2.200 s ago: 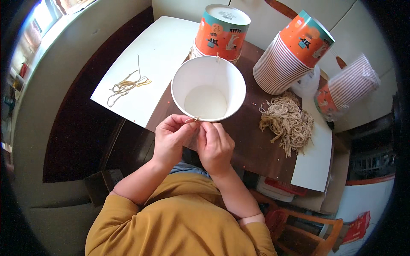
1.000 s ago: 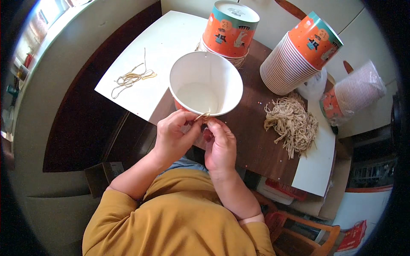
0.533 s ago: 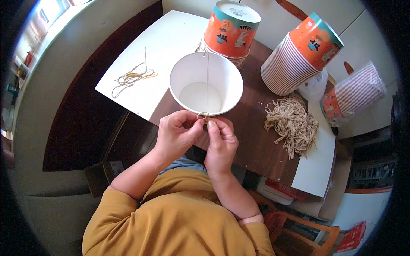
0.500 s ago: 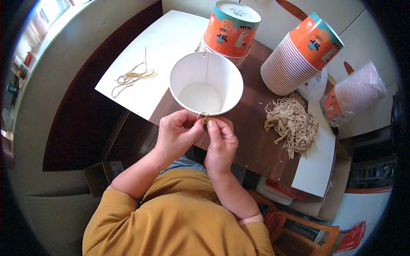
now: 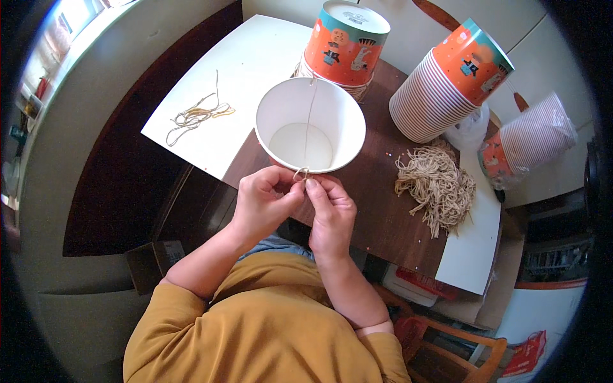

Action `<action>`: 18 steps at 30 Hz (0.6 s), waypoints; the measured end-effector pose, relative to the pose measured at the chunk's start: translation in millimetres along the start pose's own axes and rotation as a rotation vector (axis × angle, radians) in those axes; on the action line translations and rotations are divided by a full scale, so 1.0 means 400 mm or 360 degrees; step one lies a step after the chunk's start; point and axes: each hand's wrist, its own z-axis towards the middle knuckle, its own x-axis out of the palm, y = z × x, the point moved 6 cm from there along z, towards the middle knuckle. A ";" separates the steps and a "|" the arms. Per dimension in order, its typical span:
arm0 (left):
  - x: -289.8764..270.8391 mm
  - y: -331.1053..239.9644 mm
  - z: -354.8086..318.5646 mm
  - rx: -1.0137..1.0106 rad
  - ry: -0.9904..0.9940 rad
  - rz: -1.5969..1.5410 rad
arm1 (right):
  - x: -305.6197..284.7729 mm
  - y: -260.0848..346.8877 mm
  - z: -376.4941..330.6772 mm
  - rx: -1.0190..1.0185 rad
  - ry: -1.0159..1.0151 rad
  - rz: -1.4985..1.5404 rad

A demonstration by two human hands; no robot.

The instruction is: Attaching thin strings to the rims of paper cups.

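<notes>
A white-lined paper bucket (image 5: 274, 115) faces me with its mouth up, at the near edge of the table. A thin beige string (image 5: 311, 115) runs across its opening from the far rim to the near rim, where it forms a small loop. My left hand (image 5: 265, 195) pinches the string at the loop, its fingers against the near rim. Close beside it, my right hand (image 5: 332, 210) also pinches the string with thumb and forefinger. The fingertips behind the loop are partly hidden.
Upside-down orange and teal buckets (image 5: 345, 54) stand behind, beside a tall nested stack (image 5: 434, 96). A plastic-wrapped stack (image 5: 530, 137) leans at far right. A heap of beige strings (image 5: 440, 188) lies right; loose strings (image 5: 195, 118) lie left on the table (image 5: 223, 70).
The bucket has shifted very slightly to the right, and the string across it slants a little more. My right thumb has moved slightly left, closer to the loop.
</notes>
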 end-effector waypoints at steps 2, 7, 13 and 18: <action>0.002 -0.004 -0.003 0.0088 0.0044 -0.0028 | 0.003 -0.005 0.005 0.0063 -0.0005 0.0094; -0.006 -0.002 0.004 0.0121 -0.0003 -0.0001 | 0.011 -0.019 0.000 0.0328 0.0015 0.0467; -0.014 -0.035 0.001 0.0341 -0.0068 0.0218 | 0.005 -0.045 -0.002 0.0441 0.0083 0.0575; -0.014 -0.037 0.000 0.0414 -0.0115 0.0276 | 0.024 -0.022 -0.009 0.0469 -0.0060 0.0555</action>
